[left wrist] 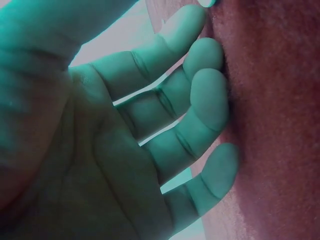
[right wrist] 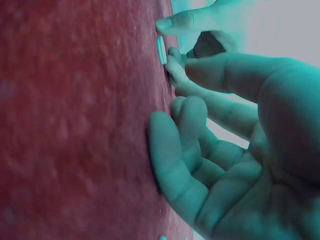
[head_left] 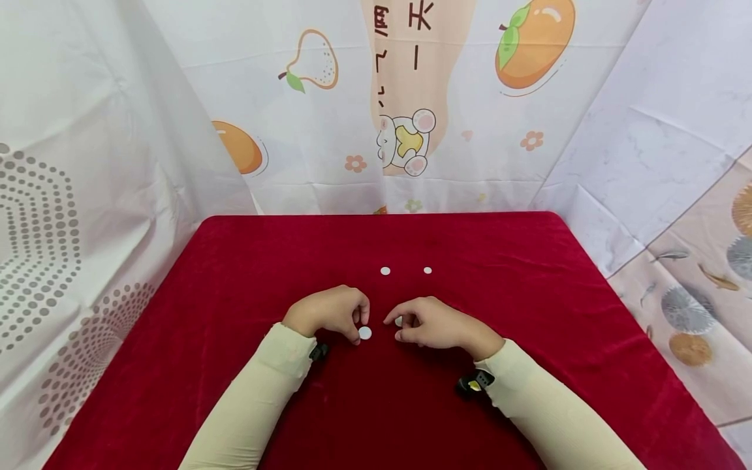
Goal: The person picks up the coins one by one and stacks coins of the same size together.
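A small white disc (head_left: 365,333) lies on the red cloth beside the thumb and index fingertips of my left hand (head_left: 333,312). The right wrist view shows that disc (right wrist: 161,50) low on the cloth, near the left thumb tip. In the left wrist view the fingers (left wrist: 209,100) bend loosely against the cloth. A second white disc (head_left: 399,321) shows partly under the bent fingers of my right hand (head_left: 437,323), with its index finger reaching left past it. The right wrist view hides this disc; the ring and little fingers (right wrist: 165,145) rest near the cloth.
Two more white discs, one at centre (head_left: 385,271) and a smaller-looking one to its right (head_left: 427,270), lie beyond the hands. A red cloth (head_left: 282,248) covers the table. Printed curtains (head_left: 329,130) hang behind and at both sides.
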`<state>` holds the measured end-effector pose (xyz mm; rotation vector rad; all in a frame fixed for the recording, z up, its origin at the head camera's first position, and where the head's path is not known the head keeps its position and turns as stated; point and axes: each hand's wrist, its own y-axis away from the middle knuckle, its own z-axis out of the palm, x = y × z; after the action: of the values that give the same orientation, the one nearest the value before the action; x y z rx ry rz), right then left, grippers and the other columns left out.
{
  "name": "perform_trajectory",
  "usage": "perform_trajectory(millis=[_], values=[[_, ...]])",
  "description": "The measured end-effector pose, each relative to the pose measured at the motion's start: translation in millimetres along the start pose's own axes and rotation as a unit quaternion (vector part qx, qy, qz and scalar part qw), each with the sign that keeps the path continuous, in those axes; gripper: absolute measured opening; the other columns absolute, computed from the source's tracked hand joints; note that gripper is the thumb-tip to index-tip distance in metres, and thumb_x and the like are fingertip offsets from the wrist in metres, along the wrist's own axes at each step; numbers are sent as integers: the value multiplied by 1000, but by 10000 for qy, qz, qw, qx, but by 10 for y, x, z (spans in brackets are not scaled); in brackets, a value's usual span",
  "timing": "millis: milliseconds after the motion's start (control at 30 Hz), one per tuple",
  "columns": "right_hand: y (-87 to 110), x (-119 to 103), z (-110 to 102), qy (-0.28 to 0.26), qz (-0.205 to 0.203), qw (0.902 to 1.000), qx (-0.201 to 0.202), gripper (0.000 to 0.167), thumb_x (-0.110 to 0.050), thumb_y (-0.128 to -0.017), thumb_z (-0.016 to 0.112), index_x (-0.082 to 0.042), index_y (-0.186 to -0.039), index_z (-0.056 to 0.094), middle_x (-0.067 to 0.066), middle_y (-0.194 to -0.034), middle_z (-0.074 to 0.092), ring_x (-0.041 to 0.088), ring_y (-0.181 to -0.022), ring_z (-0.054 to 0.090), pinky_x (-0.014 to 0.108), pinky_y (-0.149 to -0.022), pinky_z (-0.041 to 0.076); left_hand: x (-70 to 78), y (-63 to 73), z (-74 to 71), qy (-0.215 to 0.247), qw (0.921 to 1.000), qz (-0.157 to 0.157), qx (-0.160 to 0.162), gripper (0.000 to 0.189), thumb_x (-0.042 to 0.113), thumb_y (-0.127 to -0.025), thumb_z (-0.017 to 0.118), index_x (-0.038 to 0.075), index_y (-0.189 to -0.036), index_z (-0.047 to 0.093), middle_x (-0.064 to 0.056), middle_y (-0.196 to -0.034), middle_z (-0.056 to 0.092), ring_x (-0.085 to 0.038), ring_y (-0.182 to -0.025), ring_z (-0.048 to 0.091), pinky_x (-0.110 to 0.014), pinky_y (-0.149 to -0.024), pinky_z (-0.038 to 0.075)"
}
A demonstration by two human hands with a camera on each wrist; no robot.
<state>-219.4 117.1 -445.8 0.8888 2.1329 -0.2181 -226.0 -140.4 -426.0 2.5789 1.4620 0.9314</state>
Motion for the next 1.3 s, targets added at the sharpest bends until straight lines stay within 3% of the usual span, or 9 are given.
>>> perform_trajectory(millis=[233, 467, 833, 1300], values=[[-1, 78, -76, 305, 54, 9952, 931, 18, -15, -94, 73, -19, -111, 77, -8, -74, 65, 9, -61, 57, 26, -60, 50, 4, -1, -3, 69, 10000, 0, -4, 23, 15, -73, 93, 17, -80, 72, 1, -76, 65, -15, -69, 59, -32, -64, 51], [-19, 130, -112, 102, 435, 9893, 1390, 16, -15, -92, 75, -16, -108, 77, -4, -72, 64, 13, -57, 55, 29, -57, 49, -18, -9, 3, 121, 9999, 56, 0, 21, 15, -74, 92, 18, -79, 72, 1, -73, 65, -14, -67, 58, -32, -63, 51], [-27, 169, -87, 37, 781, 9892, 1236, 22, -20, -88, 81, -19, -110, 76, -1, -69, 62, 12, -57, 54, 27, -56, 47, -35, -17, 12, 213, 9997, 79, -13, 21, 14, -76, 90, 22, -75, 71, 2, -69, 65, -13, -63, 57, -31, -61, 50], [-27, 179, -61, 149, 550, 9934, 993, 25, -16, -86, 84, -20, -109, 78, -3, -66, 62, 9, -56, 53, 27, -57, 46, -16, -6, 9, 196, 9998, 86, -20, 19, 12, -77, 88, 21, -74, 72, 3, -67, 66, -12, -61, 57, -31, -60, 50]])
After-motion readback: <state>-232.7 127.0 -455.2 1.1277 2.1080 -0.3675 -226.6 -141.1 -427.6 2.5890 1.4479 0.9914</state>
